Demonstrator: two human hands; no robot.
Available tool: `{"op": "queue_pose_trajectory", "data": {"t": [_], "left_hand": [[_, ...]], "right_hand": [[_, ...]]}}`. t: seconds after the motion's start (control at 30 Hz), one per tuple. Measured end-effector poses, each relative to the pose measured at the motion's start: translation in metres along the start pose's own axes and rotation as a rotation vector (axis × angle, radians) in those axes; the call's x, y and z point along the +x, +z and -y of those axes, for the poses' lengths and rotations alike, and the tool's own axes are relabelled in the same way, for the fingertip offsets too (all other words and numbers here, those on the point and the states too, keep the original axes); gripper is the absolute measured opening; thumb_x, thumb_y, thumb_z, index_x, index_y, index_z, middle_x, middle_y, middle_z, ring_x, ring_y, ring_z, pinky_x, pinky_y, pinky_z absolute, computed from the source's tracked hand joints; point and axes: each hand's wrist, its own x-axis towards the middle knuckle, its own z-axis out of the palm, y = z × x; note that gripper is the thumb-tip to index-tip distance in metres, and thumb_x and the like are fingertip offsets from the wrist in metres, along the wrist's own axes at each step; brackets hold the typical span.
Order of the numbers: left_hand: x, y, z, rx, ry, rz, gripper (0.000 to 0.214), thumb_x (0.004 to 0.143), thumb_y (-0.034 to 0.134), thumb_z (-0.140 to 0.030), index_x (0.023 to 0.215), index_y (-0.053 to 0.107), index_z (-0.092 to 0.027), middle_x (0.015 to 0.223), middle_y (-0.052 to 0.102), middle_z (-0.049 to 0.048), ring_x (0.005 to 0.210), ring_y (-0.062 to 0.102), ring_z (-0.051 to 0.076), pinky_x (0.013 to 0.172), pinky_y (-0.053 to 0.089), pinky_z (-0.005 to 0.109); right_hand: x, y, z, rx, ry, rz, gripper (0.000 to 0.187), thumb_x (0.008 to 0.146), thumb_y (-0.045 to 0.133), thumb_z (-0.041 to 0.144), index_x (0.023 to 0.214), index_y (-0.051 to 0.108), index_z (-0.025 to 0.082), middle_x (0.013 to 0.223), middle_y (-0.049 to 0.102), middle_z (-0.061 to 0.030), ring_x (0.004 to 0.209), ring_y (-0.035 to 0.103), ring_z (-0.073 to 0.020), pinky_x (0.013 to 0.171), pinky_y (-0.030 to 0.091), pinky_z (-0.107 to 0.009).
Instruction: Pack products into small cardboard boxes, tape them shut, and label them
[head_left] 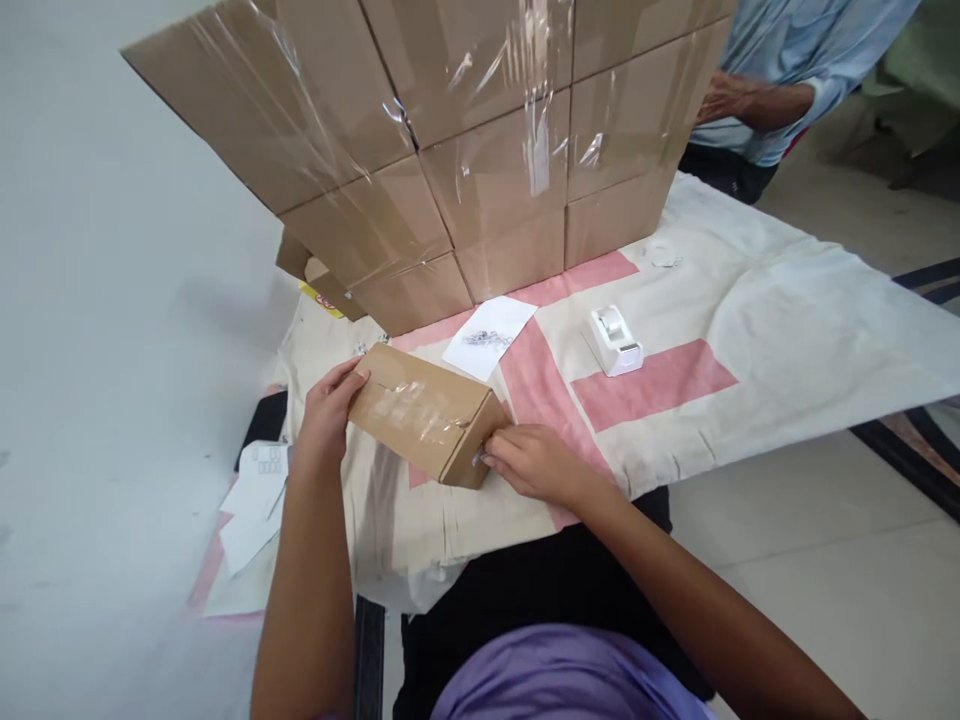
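Observation:
A small brown cardboard box [420,408] with shiny clear tape across its top is tilted over the cloth near the table's front edge. My left hand [328,408] grips its far left end, thumb on top. At the right end, my right hand [536,462] has its fingers pinched against the box's short side, where a small whitish piece shows beside the fingertips; I cannot make out what it is. Just behind the box lies a white paper [491,335] with small metallic pieces on it. A white tape dispenser [615,340] stands farther right.
A tall stack of taped cardboard boxes [495,190] rises at the back of the table. The table wears a cream and pink cloth [667,430]. Papers [255,500] lie at the lower left, by the wall. Behind the stack, a person in a light blue shirt [795,60] stands at the right.

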Motion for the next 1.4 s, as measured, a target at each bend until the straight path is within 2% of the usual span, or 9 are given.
{"op": "queue_pose_trajectory", "data": {"t": [0.13,0.4,0.53,0.63,0.77,0.93,1.2,1.4], "left_hand": [[-0.002,0.003,0.002,0.007,0.043,0.002,0.048,0.069,0.081,-0.047,0.109,0.076,-0.021,0.109,0.075,0.006,0.1,0.066,0.024,0.09,0.051,0.034],[-0.007,0.004,0.0,0.048,0.071,-0.006,0.047,0.071,0.079,-0.05,0.11,0.075,-0.024,0.109,0.074,0.0041,0.103,0.065,0.024,0.091,0.05,0.034],[-0.008,0.005,0.0,0.035,0.071,-0.017,0.05,0.069,0.079,-0.05,0.11,0.075,-0.022,0.106,0.074,0.0044,0.1,0.065,0.024,0.09,0.05,0.034],[-0.01,0.007,-0.002,0.016,0.052,-0.024,0.052,0.068,0.079,-0.049,0.112,0.074,-0.02,0.108,0.073,0.0056,0.101,0.065,0.024,0.091,0.05,0.033],[-0.013,0.009,-0.005,-0.012,0.04,-0.036,0.054,0.067,0.079,-0.047,0.113,0.074,-0.018,0.109,0.073,0.0067,0.101,0.064,0.024,0.091,0.05,0.032],[-0.013,0.009,-0.005,-0.033,0.048,-0.029,0.053,0.066,0.08,-0.047,0.111,0.075,-0.017,0.109,0.074,0.0073,0.102,0.065,0.024,0.094,0.05,0.034],[-0.011,0.008,-0.002,-0.068,0.042,-0.027,0.055,0.065,0.081,-0.046,0.112,0.074,-0.016,0.11,0.074,0.008,0.102,0.065,0.024,0.094,0.049,0.034],[-0.013,0.009,-0.004,-0.065,0.046,-0.02,0.052,0.067,0.08,-0.046,0.11,0.075,-0.018,0.109,0.074,0.007,0.103,0.065,0.025,0.093,0.049,0.034]], "right_hand": [[0.0,0.002,0.0,-0.04,0.018,-0.05,0.027,0.105,0.045,0.027,0.08,0.055,0.02,0.07,0.065,-0.0017,0.064,0.059,-0.0164,0.061,0.037,-0.031],[-0.005,-0.001,-0.003,0.207,0.305,-0.187,0.028,0.098,0.062,0.042,0.082,0.054,0.021,0.068,0.065,0.0011,0.058,0.058,-0.013,0.058,0.038,-0.026],[-0.005,-0.004,-0.002,0.298,0.413,-0.168,0.03,0.093,0.068,0.046,0.083,0.055,0.021,0.066,0.062,0.003,0.057,0.055,-0.0121,0.058,0.039,-0.025],[-0.004,-0.006,0.0,0.346,0.401,-0.117,0.022,0.094,0.067,0.04,0.088,0.058,0.022,0.068,0.063,0.0022,0.059,0.058,-0.0131,0.059,0.04,-0.026],[-0.005,-0.007,0.001,0.316,0.32,-0.126,0.008,0.096,0.058,0.028,0.092,0.06,0.022,0.072,0.067,-0.0006,0.063,0.062,-0.0153,0.06,0.043,-0.027],[-0.007,-0.005,0.0,0.308,0.255,-0.13,0.011,0.099,0.051,0.022,0.094,0.061,0.022,0.088,0.074,-0.0052,0.076,0.069,-0.0182,0.068,0.049,-0.029],[-0.009,-0.006,-0.001,0.285,0.225,-0.121,0.013,0.101,0.047,0.021,0.094,0.058,0.022,0.087,0.072,-0.0052,0.075,0.067,-0.0184,0.069,0.049,-0.03],[-0.01,-0.009,-0.001,0.342,0.293,-0.127,0.013,0.102,0.047,0.023,0.093,0.056,0.022,0.086,0.071,-0.005,0.076,0.067,-0.0186,0.069,0.049,-0.03]]}}
